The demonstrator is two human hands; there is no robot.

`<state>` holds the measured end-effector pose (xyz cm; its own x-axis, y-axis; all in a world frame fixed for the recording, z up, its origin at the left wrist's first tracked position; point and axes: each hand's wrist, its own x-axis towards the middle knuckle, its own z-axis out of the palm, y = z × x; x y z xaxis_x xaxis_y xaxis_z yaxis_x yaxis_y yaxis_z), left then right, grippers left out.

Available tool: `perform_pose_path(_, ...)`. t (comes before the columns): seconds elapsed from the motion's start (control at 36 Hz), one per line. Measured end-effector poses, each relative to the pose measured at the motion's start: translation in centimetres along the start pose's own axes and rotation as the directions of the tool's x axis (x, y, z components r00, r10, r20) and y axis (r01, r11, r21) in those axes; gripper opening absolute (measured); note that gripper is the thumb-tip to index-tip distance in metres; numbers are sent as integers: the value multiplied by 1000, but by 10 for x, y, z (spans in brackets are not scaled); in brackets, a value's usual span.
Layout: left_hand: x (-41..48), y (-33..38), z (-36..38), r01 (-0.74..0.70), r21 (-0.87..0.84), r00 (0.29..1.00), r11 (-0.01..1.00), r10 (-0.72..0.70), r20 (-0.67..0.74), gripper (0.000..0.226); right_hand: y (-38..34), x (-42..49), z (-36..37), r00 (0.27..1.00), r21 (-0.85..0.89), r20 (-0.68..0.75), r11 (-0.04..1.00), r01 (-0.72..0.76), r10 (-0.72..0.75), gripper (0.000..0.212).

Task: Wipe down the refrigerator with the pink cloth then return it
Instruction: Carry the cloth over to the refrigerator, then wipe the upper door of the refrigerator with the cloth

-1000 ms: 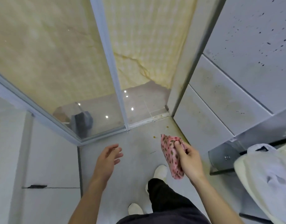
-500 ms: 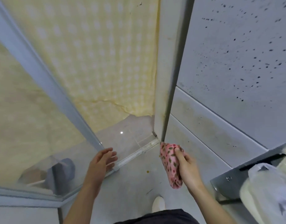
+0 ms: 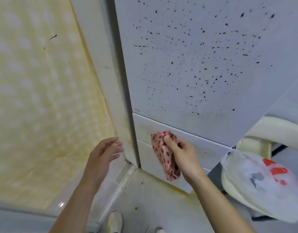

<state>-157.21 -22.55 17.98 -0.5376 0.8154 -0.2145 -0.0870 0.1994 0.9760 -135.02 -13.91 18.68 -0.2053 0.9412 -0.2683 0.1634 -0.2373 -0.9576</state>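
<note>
The white refrigerator [image 3: 195, 68] fills the upper right, its upper door covered in small dark specks, with two lower drawer fronts [image 3: 151, 153] below it. My right hand [image 3: 183, 157] grips a bunched pink cloth [image 3: 163, 155] with dark spots, held in front of the lower drawer fronts; whether it touches them I cannot tell. My left hand [image 3: 102, 153] hovers with fingers relaxed and spread, near the refrigerator's left edge, holding nothing.
A yellow patterned curtain [image 3: 44, 98] behind glass fills the left. A white plastic bag [image 3: 262, 180] with red print hangs at the right beside a cream-coloured rounded object [image 3: 271, 132]. Grey floor [image 3: 153, 207] with small stains lies below, my shoes [image 3: 114, 222] at the bottom.
The view has tilted up and swung right, bringing the speckled upper door into view. My right hand has carried the cloth up toward the drawer fronts; my left hand rose alongside.
</note>
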Motion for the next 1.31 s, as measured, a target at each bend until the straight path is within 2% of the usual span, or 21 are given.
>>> perform_pose_path(0.14, 49, 43, 1, -107, 42, 980, 993, 98, 172, 20, -41, 6, 14, 994, 59, -91, 996, 60, -54, 21)
perform_pose_path(0.36, 104, 106, 7, -218, -15, 891, 976, 205, 404, 21, -107, 15, 48, 952, 207, -272, 958, 200, -140, 22)
perform_pose_path(0.56, 122, 155, 25, -364, -9, 722, 932, 288, 630, 30, -156, 17, 68, 866, 162, -414, 913, 375, -282, 17)
perform_pose_path(0.72, 113, 187, 37, -441, -88, 589, 893, 362, 723, 37, -187, 18, 81, 766, 70, -513, 870, 488, -388, 28)
perform_pose_path(0.81, 108, 199, 42, -449, -116, 549, 886, 376, 747, 36, -200, 16, 83, 733, 31, -512, 843, 537, -448, 43)
perform_pose_path(0.92, 102, 215, 46, -437, -147, 522, 887, 383, 762, 38, -216, 10, 81, 709, 0, -504, 821, 571, -493, 29)
perform_pose_path(1.03, 89, 238, 47, -468, -198, 448, 861, 424, 787, 39, -228, 2, 74, 701, -34, -459, 800, 599, -545, 17)
perform_pose_path(1.14, 81, 254, 48, -496, -218, 437, 840, 459, 773, 30, -238, -4, 66, 702, -66, -381, 775, 628, -602, 12)
perform_pose_path(1.25, 83, 266, 48, -596, -181, 421, 782, 497, 759, 42, -252, -12, 59, 702, -104, -298, 753, 649, -647, 16)
perform_pose_path(1.31, 82, 270, 48, -618, -188, 428, 763, 527, 734, 41, -259, -12, 54, 690, -187, -271, 740, 646, -671, 20)
